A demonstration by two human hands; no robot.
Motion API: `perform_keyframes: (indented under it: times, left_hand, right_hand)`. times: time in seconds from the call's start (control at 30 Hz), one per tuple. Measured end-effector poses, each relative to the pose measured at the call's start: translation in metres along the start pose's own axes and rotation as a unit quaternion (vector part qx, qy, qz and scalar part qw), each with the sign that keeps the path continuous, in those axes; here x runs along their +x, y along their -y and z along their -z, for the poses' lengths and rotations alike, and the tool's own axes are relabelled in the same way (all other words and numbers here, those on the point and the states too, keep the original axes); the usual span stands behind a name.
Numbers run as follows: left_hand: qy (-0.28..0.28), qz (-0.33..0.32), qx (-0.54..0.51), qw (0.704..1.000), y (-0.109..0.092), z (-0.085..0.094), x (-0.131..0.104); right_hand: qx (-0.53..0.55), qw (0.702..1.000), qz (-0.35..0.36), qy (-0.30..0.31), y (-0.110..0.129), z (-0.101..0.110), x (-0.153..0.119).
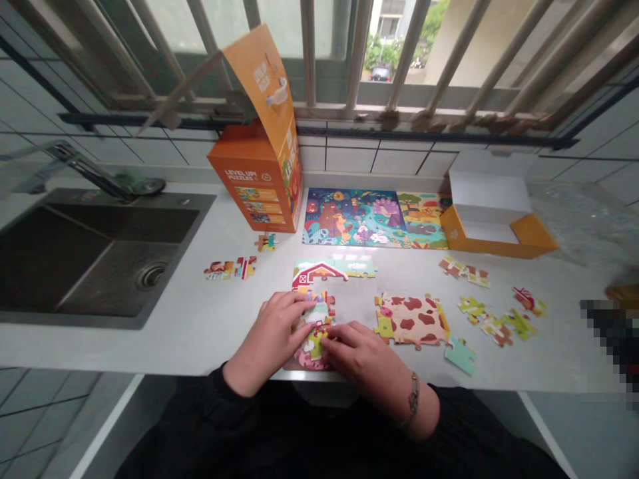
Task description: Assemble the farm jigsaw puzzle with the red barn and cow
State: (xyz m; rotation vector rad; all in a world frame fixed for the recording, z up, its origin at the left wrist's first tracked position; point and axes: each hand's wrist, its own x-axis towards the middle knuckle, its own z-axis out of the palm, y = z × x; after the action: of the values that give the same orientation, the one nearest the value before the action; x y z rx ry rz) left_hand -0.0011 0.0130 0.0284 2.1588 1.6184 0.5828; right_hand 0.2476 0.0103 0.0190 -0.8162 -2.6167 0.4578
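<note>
**Both hands pressing a piece into the barn puzzle cluster, lower centre of frame**

Left hand [272, 332] lies flat-ish on the left side of the partly built cardboard jigsaw cluster with a red barn on top [319, 293], fingers spread over its edge, pinning it to the pale grey worktop [200, 319]. Right hand [362, 356] comes in from the right, fingertips pinching down on a small yellow-green jigsaw piece [315, 342] at the cluster's lower middle. Neither hand is clenched; both are pressing, not lifting. Whether the piece is already seated I cannot tell, fingers cover the tabs.

To do this step well, as I judge it: keep the left hand as the anchor so the cluster does not slide toward the worktop edge, which is very close below the hands. Line up tab and socket first, then push straight down with the fingertips, no twisting, or neighbouring joins may pop. Match colour across the seam before pressing.

Around: a second assembled chunk, cream with brown cow patches [413, 320], just right of the hands, apart from the barn cluster. Loose teal piece [460, 354] below right of it. More loose coloured pieces scattered centre right [494, 322] and centre left [230, 268]. Finished colourful animal puzzle [372, 217] lies flat at centre, near the back wall. Tall orange puzzle box with lid flipped up [259, 179] stands left of it; open orange tray box with white inside [492, 223] to the right. Dark sink [90, 259] at left.
</note>
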Motion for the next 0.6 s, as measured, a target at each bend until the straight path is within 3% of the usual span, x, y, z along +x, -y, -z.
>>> perform_keyframes:
  times: [0.13, 0.33, 0.6]
  left_hand:
    - [-0.002, -0.003, -0.009, 1.0, 0.0006, 0.0, 0.0029]
    - [0.015, -0.008, -0.012, 1.0, 0.0034, 0.0044, 0.0072]
    - [0.032, -0.019, -0.001, 0.999, 0.0047, 0.008, 0.0106]
  right_hand:
    - [0.001, 1.0, 0.007, -0.008, 0.0004, 0.0007, -0.001]
    - [0.026, 0.999, -0.04, -0.021, 0.0018, 0.0064, 0.0023]
    - [0.064, 0.997, -0.033, -0.013, -0.0073, 0.0065, 0.0062]
